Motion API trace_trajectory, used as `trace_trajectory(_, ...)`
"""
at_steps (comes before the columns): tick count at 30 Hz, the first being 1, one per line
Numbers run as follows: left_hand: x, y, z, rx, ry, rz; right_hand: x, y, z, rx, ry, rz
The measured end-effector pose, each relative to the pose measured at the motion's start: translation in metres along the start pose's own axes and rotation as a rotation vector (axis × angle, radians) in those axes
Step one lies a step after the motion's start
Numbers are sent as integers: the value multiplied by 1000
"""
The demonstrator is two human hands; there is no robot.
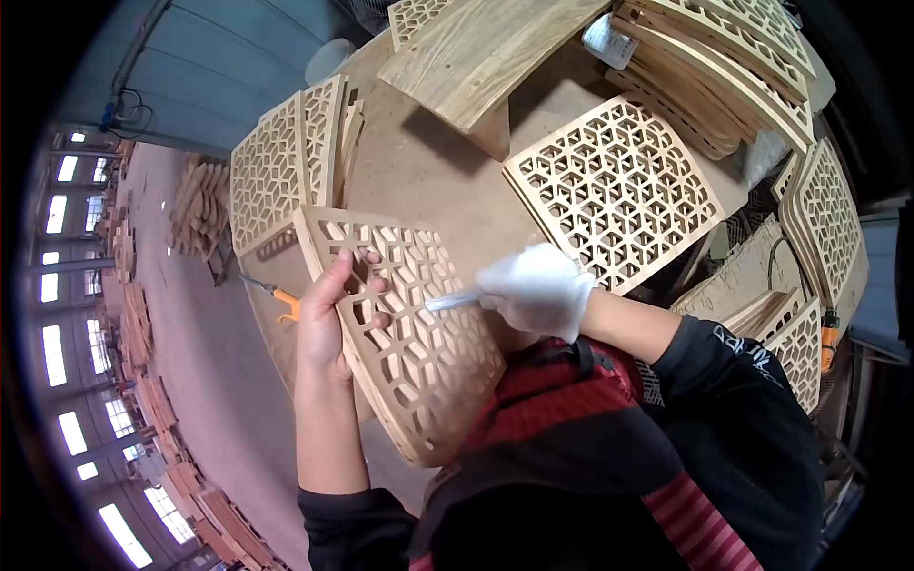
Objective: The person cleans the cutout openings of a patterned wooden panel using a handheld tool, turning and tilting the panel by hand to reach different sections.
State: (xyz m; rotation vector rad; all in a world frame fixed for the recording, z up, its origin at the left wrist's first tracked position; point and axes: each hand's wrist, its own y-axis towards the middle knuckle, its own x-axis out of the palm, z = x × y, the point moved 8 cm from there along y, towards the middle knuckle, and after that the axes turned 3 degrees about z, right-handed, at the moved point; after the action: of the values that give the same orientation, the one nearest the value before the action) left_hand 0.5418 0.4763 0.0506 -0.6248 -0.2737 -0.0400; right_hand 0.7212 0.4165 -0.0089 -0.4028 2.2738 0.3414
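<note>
A carved wooden lattice panel (417,344) is held tilted in front of my body. My left hand (328,319), bare, grips its left edge, with fingertips coming through the cut-out holes. My right hand (541,290), in a white glove, is closed around a narrow pale flat stick (453,300). The stick's tip lies at the panel's openings near the middle; whether it touches the wood I cannot tell. Part of the panel's right side blurs into shadow beside my red and dark apron (571,400).
Another lattice panel (619,186) lies flat on the worktable (400,143). Lattice panels (290,162) stand at the left edge, and curved stacks (724,76) at the back right. A plain board (486,57) sits at the back. An orange-handled tool (286,303) rests at the left edge.
</note>
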Motion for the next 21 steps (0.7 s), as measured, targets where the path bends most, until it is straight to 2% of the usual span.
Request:
trace_trajectory(2,6,-1,-1,1,56,14,3,9,-8,-14,-5,-13)
trace_trajectory(5,11,1,-3,18,86,16,28,24,-12,-107,77,116)
trace_trajectory(6,11,2,-5,9,100,2,32,34,-20,-97,64,-7)
trace_trajectory(9,10,3,-1,23,122,-5,39,38,-17,-97,85,0)
trace_trajectory(13,9,0,2,53,94,5,9,18,9,-15,136,101)
trace_trajectory(14,12,-1,4,55,84,7,11,20,9,3,124,24)
trace_trajectory(17,15,0,4,58,88,8,45,40,3,-175,-49,60)
trace_trajectory(21,15,1,1,52,108,14,48,30,-2,-171,40,114)
